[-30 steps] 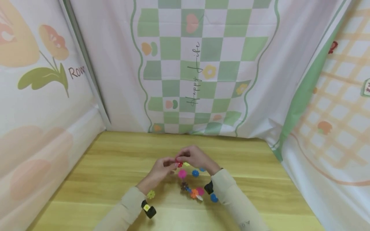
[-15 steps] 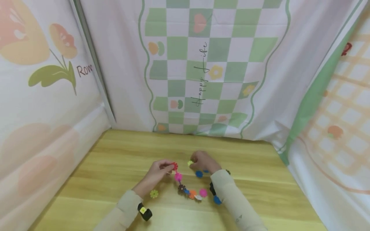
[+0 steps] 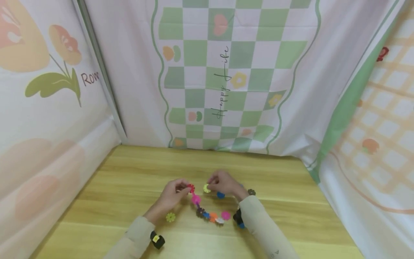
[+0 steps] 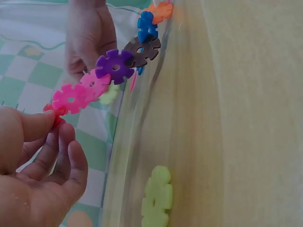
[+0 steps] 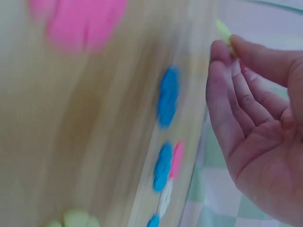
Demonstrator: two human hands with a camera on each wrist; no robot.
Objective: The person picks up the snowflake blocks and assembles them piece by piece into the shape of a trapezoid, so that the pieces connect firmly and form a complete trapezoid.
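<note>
My left hand pinches a red flower-shaped piece at the end of a linked chain. From it the chain runs through pink, purple, dark brown, blue and orange pieces, then a white one. Between thumb and fingertips, my right hand holds a yellow-green piece just right of the red one, a gap between them. In the right wrist view that piece is seen nearly edge-on.
On the wooden table, a yellow-green piece lies by my left forearm. A blue piece is under my right hand, a brown one beside the right wrist. A pink piece sits by the chain's far end. Printed curtains surround the table.
My right hand has moved away from the red piece to the right and picked up the yellow-green piece. My left hand, still pinching the red piece, has shifted slightly left with the chain.
</note>
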